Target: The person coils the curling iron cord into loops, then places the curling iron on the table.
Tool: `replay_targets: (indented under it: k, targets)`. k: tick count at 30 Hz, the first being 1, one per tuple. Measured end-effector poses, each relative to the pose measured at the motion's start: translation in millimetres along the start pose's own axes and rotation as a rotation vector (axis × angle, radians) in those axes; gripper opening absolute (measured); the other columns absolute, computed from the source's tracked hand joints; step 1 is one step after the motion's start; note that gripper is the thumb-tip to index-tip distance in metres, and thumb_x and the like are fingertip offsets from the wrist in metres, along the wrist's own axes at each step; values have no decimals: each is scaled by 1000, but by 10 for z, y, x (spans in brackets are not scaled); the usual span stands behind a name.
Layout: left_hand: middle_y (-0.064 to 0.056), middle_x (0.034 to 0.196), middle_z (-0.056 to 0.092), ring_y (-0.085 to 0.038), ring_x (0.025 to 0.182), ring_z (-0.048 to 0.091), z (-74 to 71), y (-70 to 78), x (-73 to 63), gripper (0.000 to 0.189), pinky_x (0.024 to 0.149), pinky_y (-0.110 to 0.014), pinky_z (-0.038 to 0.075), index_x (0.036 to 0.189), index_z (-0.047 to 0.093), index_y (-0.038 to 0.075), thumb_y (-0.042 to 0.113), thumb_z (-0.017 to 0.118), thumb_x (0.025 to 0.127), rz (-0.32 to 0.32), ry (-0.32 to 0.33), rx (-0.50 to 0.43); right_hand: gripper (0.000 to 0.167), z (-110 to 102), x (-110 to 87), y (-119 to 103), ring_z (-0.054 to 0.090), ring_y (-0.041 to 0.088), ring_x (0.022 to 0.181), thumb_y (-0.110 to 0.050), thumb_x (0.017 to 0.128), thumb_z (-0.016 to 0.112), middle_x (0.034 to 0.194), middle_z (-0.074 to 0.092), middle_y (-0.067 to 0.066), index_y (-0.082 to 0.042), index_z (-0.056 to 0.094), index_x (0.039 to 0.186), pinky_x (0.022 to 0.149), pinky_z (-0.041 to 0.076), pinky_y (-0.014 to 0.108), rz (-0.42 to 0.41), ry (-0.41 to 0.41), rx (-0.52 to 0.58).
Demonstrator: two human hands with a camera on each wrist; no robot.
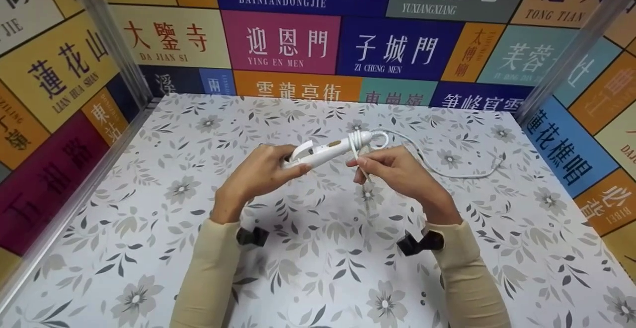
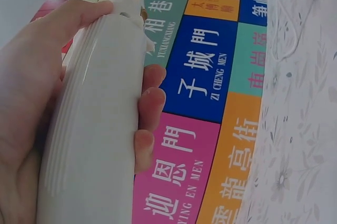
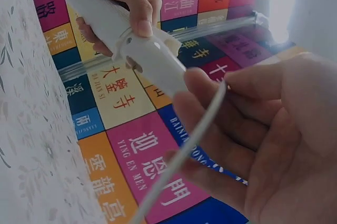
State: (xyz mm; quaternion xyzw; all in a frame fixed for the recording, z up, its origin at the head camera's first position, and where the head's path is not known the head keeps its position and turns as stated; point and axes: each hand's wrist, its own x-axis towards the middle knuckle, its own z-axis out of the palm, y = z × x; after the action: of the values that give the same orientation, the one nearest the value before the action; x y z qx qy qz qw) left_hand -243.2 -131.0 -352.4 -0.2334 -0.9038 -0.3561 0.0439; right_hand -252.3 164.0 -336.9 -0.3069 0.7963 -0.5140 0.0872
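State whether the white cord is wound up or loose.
Partly wound: the cord circles one end of the white appliance, with a loose length trailing on the table.

A floral tabletop (image 1: pixel 318 278) fills the lower frame; colourful place-name panels (image 1: pixel 280 42) line the top, a clear post (image 1: pixel 112 35) upper left.
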Motion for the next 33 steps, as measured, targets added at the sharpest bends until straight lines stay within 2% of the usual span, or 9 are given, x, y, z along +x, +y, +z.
replay_targets:
  k: [5, 10, 16, 18, 21, 25, 28, 30, 33]
  targets:
    - [-5, 82, 65, -15, 65, 52, -15, -3, -13, 30, 57, -29, 43, 108, 72, 12, 38, 69, 93, -20, 6, -41, 29, -46, 58, 240, 68, 13, 111, -21, 104, 54, 100, 77, 1, -2, 76, 106, 104, 49, 35, 23, -192, 27]
    - [-6, 86, 68, -16, 67, 54, -42, -7, -31, 32, 59, -29, 45, 112, 72, 13, 38, 69, 93, -40, 0, -62, 32, -74, 117, 506, 68, 15, 107, -28, 104, 55, 102, 77, 7, -5, 77, 104, 103, 48, 46, 116, -220, 2]
    - [-5, 88, 70, -17, 70, 57, -69, 3, -32, 32, 61, -30, 48, 113, 73, 14, 38, 71, 92, -17, -22, -82, 44, -90, 178, 730, 66, 24, 104, -43, 98, 62, 81, 72, 3, -7, 71, 75, 94, 50, 42, 255, -29, -77]
    - [-5, 87, 70, -16, 69, 56, -67, -3, -27, 31, 61, -30, 47, 112, 74, 14, 38, 71, 92, 1, -29, -72, 47, -93, 191, 767, 65, 27, 91, -48, 95, 65, 72, 67, 0, -9, 68, 69, 83, 50, 38, 292, 63, -101]
    - [-3, 88, 71, -14, 67, 55, -52, -14, -18, 30, 61, -29, 46, 110, 75, 15, 37, 71, 91, 23, -36, -49, 38, -93, 207, 781, 62, 24, 81, -46, 91, 70, 70, 65, -1, -11, 70, 74, 74, 47, 34, 317, 183, -113]
    - [-1, 88, 72, -12, 63, 51, -16, -16, -7, 27, 58, -27, 43, 105, 77, 16, 37, 74, 88, 44, -64, -35, 20, -92, 232, 757, 62, 12, 79, -24, 92, 71, 86, 72, -1, -4, 72, 88, 74, 50, 28, 283, 291, -103]
    - [-2, 83, 69, -11, 61, 49, 11, -12, -2, 26, 55, -25, 41, 101, 77, 16, 37, 75, 87, 50, -100, -33, 13, -98, 242, 736, 62, 10, 75, -10, 90, 69, 82, 72, -4, 1, 74, 95, 72, 51, 26, 256, 341, -48]
    - [-2, 82, 67, -11, 61, 50, 26, -10, 1, 26, 55, -25, 41, 99, 77, 15, 37, 76, 86, 50, -121, -33, 16, -106, 236, 718, 62, 11, 76, -13, 90, 71, 80, 71, -8, 1, 75, 97, 70, 52, 26, 254, 355, -5]
    - [-3, 82, 68, -11, 62, 51, 43, -6, 3, 25, 56, -25, 43, 98, 78, 16, 37, 77, 85, 44, -146, -28, 29, -121, 210, 674, 63, 12, 73, -32, 87, 79, 80, 72, -8, -5, 78, 98, 65, 53, 26, 275, 363, 37]
